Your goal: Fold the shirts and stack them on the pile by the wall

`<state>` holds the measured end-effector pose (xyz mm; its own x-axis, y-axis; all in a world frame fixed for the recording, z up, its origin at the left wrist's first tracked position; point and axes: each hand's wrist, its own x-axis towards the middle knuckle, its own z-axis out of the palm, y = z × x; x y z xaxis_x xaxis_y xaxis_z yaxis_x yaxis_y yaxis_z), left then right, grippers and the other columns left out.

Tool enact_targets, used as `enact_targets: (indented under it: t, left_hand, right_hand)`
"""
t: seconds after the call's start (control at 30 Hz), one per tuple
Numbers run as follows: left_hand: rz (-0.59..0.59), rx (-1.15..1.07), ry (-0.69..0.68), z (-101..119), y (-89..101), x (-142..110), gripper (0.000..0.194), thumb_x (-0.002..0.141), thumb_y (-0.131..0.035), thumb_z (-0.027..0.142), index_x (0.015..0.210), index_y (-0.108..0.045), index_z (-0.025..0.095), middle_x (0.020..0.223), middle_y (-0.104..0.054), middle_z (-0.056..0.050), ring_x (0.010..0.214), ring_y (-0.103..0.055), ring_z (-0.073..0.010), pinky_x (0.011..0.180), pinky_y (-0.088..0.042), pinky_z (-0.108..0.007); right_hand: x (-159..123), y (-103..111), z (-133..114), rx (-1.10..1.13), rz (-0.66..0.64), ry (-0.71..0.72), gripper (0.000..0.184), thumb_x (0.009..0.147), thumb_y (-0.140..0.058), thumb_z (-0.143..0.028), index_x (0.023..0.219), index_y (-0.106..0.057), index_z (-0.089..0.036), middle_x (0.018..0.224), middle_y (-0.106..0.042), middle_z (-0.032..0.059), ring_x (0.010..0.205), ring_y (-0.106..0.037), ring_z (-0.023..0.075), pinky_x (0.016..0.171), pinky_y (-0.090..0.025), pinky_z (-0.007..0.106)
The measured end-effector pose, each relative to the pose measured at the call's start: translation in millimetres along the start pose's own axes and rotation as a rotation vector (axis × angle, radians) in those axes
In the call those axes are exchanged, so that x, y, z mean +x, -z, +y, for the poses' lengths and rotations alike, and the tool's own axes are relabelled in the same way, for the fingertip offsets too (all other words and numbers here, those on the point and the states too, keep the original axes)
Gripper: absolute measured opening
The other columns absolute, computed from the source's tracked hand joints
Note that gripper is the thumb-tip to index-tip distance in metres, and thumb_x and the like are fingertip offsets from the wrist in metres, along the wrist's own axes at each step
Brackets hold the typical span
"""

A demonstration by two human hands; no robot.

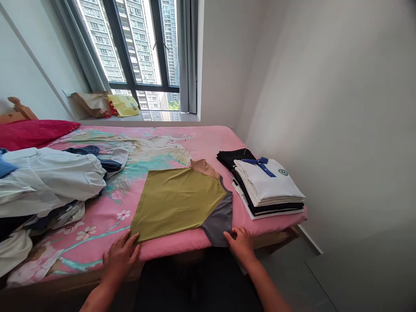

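Note:
An olive green T-shirt (pixel 177 203) lies spread flat near the front edge of the bed, hem to the left and collar to the right. Its near sleeve is dark grey and its far sleeve tan. At the near hem corner rests my left hand (pixel 121 255), fingers apart, fingertips touching the cloth. My right hand (pixel 241 245) is at the end of the grey sleeve, thumb and fingers apart on its edge. Just beyond that hand stands a stack of folded clothes (pixel 273 184), a white polo shirt with a blue collar on top and black garments among the layers.
A loose heap of clothes (pixel 55 177), white, denim and plaid, covers the bed's left side. Behind it lies a red pillow (pixel 32 132). Paper bags, one brown (pixel 92 104) and one yellow (pixel 125 106), stand on the windowsill. A wall (pixel 341 130) rises on the right.

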<state>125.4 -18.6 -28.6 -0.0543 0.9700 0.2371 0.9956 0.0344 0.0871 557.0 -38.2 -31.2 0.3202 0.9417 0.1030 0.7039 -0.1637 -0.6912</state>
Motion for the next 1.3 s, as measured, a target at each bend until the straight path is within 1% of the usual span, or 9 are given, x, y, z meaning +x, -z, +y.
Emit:
enact_targets:
  t: [0.13, 0.27, 0.33, 0.43, 0.57, 0.83, 1.07, 1.2, 1.3]
  left_hand:
    - [-0.023, -0.036, -0.08, -3, 10.2, 1, 0.037, 0.083, -0.046, 0.039, 0.114, -0.062, 0.026, 0.133, -0.051, -0.009, 0.12, -0.047, -0.0251, 0.099, -0.037, -0.04]
    - [-0.006, -0.056, -0.125, -5, 11.4, 3, 0.032, 0.082, -0.048, 0.035, 0.107, -0.065, 0.023, 0.126, -0.057, -0.01, 0.117, -0.05, -0.0249, 0.099, -0.038, -0.039]
    - [-0.008, -0.054, -0.135, -4, 10.7, 7, 0.03, 0.081, -0.047, 0.026, 0.105, -0.065, 0.022, 0.124, -0.059, -0.01, 0.115, -0.052, -0.0245, 0.098, -0.039, -0.038]
    - [-0.042, -0.028, -0.138, -4, 11.2, 15, 0.034, 0.078, -0.044, 0.015, 0.102, -0.066, 0.021, 0.12, -0.061, -0.009, 0.11, -0.055, -0.0239, 0.093, -0.042, -0.036]
    - [-0.072, -0.029, -0.159, -9, 14.8, 18, 0.033, 0.08, -0.041, 0.015, 0.1, -0.067, 0.022, 0.117, -0.062, -0.008, 0.106, -0.057, -0.0225, 0.09, -0.043, -0.034]
    - [0.038, 0.004, -0.22, -36, 20.2, -25, 0.027, 0.084, -0.046, 0.029, 0.097, -0.069, 0.027, 0.113, -0.066, -0.003, 0.107, -0.057, -0.0232, 0.093, -0.038, -0.036]
    - [0.136, -0.004, -0.24, -44, 28.3, -55, 0.025, 0.085, -0.047, 0.034, 0.096, -0.069, 0.027, 0.107, -0.068, -0.002, 0.099, -0.06, -0.0229, 0.087, -0.04, -0.036]
    - [0.193, -0.072, -0.217, -41, 25.7, -53, 0.023, 0.083, -0.047, 0.03, 0.092, -0.068, 0.026, 0.107, -0.067, -0.002, 0.097, -0.061, -0.0216, 0.086, -0.043, -0.035]
    - [0.228, -0.186, -0.2, -40, 21.2, -44, 0.021, 0.079, -0.049, 0.031, 0.088, -0.066, 0.024, 0.107, -0.066, -0.005, 0.1, -0.06, -0.0224, 0.089, -0.044, -0.035]
  right_hand:
    - [2, -2, -10, 0.453, -0.105, -0.166, 0.032, 0.068, -0.055, -0.051, 0.064, -0.047, -0.02, 0.063, -0.055, 0.0006, 0.067, -0.052, 0.0173, 0.064, -0.042, 0.028]
    - [-2, 1, -20, 0.824, -0.312, -0.398, 0.039, 0.066, -0.061, -0.052, 0.085, -0.053, -0.019, 0.078, -0.063, 0.0013, 0.068, -0.057, 0.0154, 0.055, -0.044, 0.025]
    - [-2, 3, -24, 0.851, -0.387, -0.485, 0.04, 0.067, -0.063, -0.049, 0.092, -0.054, -0.019, 0.079, -0.063, 0.0021, 0.063, -0.057, 0.014, 0.051, -0.045, 0.024]
    - [-1, 5, -25, 0.838, -0.371, -0.506, 0.032, 0.069, -0.064, -0.042, 0.087, -0.053, -0.018, 0.064, -0.058, -0.0014, 0.048, -0.049, 0.0095, 0.045, -0.044, 0.023]
    - [-7, 9, -20, 0.828, -0.358, -0.504, 0.026, 0.073, -0.061, -0.041, 0.079, -0.051, -0.018, 0.053, -0.049, -0.0054, 0.039, -0.041, 0.0067, 0.041, -0.042, 0.022]
    - [-56, 21, 4, 0.819, -0.43, -0.497, 0.031, 0.073, -0.062, -0.046, 0.083, -0.055, -0.017, 0.055, -0.045, -0.006, 0.04, -0.039, 0.0051, 0.042, -0.044, 0.021]
    - [-85, 28, 15, 0.826, -0.462, -0.536, 0.037, 0.071, -0.066, -0.05, 0.085, -0.059, -0.016, 0.06, -0.049, -0.0032, 0.052, -0.048, 0.008, 0.05, -0.049, 0.023]
    - [-84, 32, 12, 0.887, -0.482, -0.458, 0.038, 0.073, -0.064, -0.051, 0.088, -0.063, -0.016, 0.08, -0.061, 0.003, 0.069, -0.054, 0.0109, 0.055, -0.049, 0.021]
    - [-80, 37, 4, 0.942, -0.48, -0.418, 0.039, 0.074, -0.063, -0.052, 0.091, -0.064, -0.017, 0.089, -0.063, 0.0044, 0.081, -0.056, 0.0142, 0.061, -0.05, 0.023]
